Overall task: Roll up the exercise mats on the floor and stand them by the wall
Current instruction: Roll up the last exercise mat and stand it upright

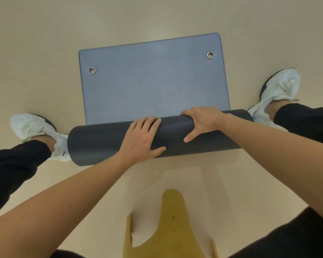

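The word "ANTA" was printed in small dark letters on the heel of the left white shoe (30, 126). Nothing else could be read.

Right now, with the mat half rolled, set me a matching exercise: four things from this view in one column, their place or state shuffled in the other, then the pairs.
Column one:
1. left hand
2. right hand
3. eyelets
4. shoes

Column two:
A. near the far corners of the flat part of the mat
B. white, one beside each end of the roll
C. fingers curled over the far side of the roll
D. laid flat on top of the roll

Pairs: 1-D; 2-C; 3-A; 4-B.
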`<state>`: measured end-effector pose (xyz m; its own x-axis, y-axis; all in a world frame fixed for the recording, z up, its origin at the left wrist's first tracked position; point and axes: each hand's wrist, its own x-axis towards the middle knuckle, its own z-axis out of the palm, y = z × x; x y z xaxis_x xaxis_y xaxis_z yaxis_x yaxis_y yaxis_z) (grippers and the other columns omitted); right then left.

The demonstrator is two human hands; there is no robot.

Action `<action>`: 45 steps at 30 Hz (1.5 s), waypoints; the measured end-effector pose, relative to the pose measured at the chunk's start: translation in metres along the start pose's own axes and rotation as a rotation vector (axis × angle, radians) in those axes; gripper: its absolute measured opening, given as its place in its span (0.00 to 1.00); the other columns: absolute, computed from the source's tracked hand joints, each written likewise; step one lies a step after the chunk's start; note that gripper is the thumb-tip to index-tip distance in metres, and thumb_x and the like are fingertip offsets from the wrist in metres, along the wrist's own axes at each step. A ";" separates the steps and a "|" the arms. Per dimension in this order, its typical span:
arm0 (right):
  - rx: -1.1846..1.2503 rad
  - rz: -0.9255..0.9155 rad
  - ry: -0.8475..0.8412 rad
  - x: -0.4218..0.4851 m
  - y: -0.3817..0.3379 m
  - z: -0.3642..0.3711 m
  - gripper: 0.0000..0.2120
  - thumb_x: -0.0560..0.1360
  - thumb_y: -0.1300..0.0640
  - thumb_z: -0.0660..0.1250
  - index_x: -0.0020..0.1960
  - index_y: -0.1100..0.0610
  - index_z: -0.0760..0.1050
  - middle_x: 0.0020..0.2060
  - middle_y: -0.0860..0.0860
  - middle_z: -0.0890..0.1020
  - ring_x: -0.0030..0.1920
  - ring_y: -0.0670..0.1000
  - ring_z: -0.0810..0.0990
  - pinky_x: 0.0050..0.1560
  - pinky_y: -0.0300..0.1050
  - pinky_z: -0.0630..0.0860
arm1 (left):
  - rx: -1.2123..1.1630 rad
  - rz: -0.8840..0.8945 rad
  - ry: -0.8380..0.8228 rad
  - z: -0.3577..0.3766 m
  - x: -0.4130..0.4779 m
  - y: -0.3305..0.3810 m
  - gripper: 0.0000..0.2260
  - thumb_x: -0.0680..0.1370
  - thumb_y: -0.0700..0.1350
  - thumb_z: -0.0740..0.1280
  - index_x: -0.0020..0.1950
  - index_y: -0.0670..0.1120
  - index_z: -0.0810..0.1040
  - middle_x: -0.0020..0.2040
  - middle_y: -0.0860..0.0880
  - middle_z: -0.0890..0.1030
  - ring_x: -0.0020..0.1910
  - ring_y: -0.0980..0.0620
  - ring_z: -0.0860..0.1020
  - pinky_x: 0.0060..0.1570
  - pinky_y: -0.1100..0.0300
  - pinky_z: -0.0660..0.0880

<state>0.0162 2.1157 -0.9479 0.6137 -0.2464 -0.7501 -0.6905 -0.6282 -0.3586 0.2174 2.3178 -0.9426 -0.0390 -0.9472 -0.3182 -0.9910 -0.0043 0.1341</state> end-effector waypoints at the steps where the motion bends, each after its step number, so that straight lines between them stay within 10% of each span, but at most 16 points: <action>1: 0.034 -0.001 -0.031 0.003 0.001 -0.005 0.51 0.59 0.24 0.74 0.74 0.45 0.65 0.60 0.45 0.78 0.59 0.53 0.78 0.49 0.49 0.70 | 0.016 0.008 0.021 0.004 -0.006 0.002 0.43 0.76 0.72 0.58 0.82 0.44 0.60 0.79 0.42 0.66 0.77 0.39 0.65 0.76 0.43 0.62; 7: -0.039 0.024 -0.008 0.010 0.006 -0.009 0.55 0.60 0.20 0.70 0.78 0.47 0.62 0.67 0.50 0.75 0.65 0.57 0.75 0.64 0.57 0.73 | 0.040 -0.002 -0.001 0.013 0.000 -0.007 0.41 0.80 0.72 0.52 0.83 0.46 0.57 0.81 0.43 0.63 0.79 0.39 0.62 0.79 0.42 0.57; 16: -0.341 -0.175 0.677 -0.006 -0.015 0.031 0.33 0.81 0.33 0.56 0.74 0.57 0.71 0.68 0.59 0.76 0.64 0.63 0.75 0.68 0.61 0.69 | -0.132 -0.007 -0.092 -0.004 0.064 -0.050 0.39 0.77 0.75 0.49 0.80 0.52 0.62 0.76 0.49 0.71 0.71 0.44 0.71 0.71 0.46 0.65; 23: -0.421 0.047 0.536 -0.002 -0.045 0.061 0.42 0.80 0.29 0.46 0.83 0.56 0.50 0.81 0.64 0.57 0.80 0.68 0.54 0.77 0.70 0.51 | -0.216 -0.062 -0.197 -0.016 0.095 -0.063 0.35 0.80 0.72 0.51 0.79 0.51 0.66 0.75 0.47 0.73 0.71 0.43 0.73 0.68 0.44 0.67; 32: -0.345 -0.035 0.560 0.027 -0.024 0.007 0.41 0.80 0.28 0.45 0.80 0.55 0.61 0.73 0.60 0.71 0.72 0.64 0.68 0.75 0.63 0.61 | -0.035 -0.226 0.309 0.005 0.030 -0.045 0.28 0.83 0.60 0.58 0.77 0.43 0.70 0.75 0.43 0.73 0.74 0.40 0.70 0.75 0.44 0.63; 38: -0.266 -0.019 0.473 0.048 -0.017 -0.031 0.38 0.78 0.26 0.42 0.79 0.47 0.62 0.71 0.53 0.74 0.67 0.61 0.72 0.70 0.60 0.65 | 0.049 -0.226 0.283 0.011 0.029 -0.053 0.29 0.85 0.59 0.52 0.82 0.44 0.61 0.81 0.41 0.64 0.80 0.38 0.61 0.79 0.40 0.54; 45: -0.437 -0.088 0.859 0.032 -0.023 0.003 0.36 0.81 0.31 0.54 0.77 0.57 0.67 0.74 0.61 0.72 0.72 0.66 0.70 0.75 0.68 0.60 | 0.072 -0.221 0.312 0.000 0.052 -0.071 0.28 0.85 0.60 0.52 0.79 0.45 0.66 0.76 0.42 0.71 0.76 0.40 0.68 0.77 0.43 0.59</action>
<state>0.0506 2.1247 -0.9650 0.8469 -0.5317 -0.0060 -0.5317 -0.8466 -0.0260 0.2853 2.2685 -0.9688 0.2061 -0.9781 -0.0297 -0.9781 -0.2068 0.0245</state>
